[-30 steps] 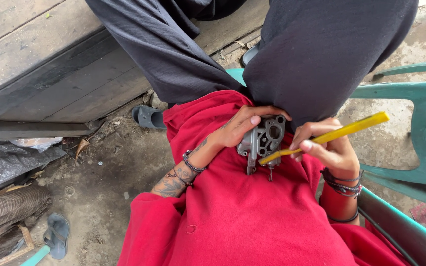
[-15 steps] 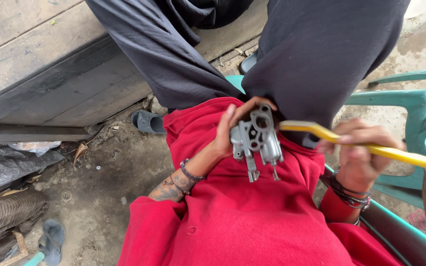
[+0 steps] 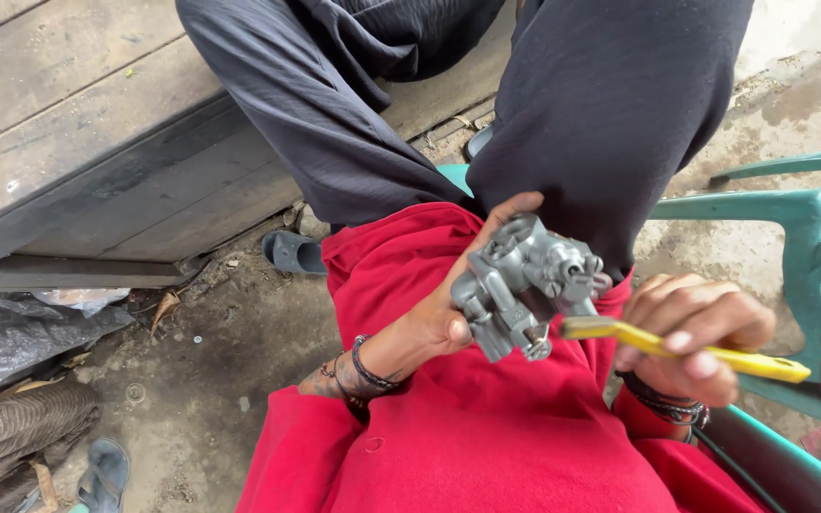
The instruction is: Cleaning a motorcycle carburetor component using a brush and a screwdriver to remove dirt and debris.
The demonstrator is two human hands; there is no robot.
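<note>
The dirt ground (image 3: 211, 380) is damp and littered with small debris. On it lie a grey sandal (image 3: 294, 253) beside the wooden platform (image 3: 78, 142), a second sandal (image 3: 105, 473) (partly cut off), black plastic sheeting (image 3: 21, 332), and a green plastic chair (image 3: 810, 237).

No label, sign or screen shows. The only packaging lies on the dirt ground (image 3: 230, 361), well to the left of the left hand (image 3: 448, 318) and its grip on a grey metal part (image 3: 525, 285), and farther still from the right hand (image 3: 696, 332), closed around a yellow tool (image 3: 715, 353). It is a crumpled wrapper of clear, whitish plastic (image 3: 83, 299), resting on the upper edge of a rumpled black plastic bag or sheet (image 3: 21, 342). Both sit just under the dark wooden ledge (image 3: 97, 190), slightly lower than the grip. Whether the black plastic holds anything cannot be told.
</note>
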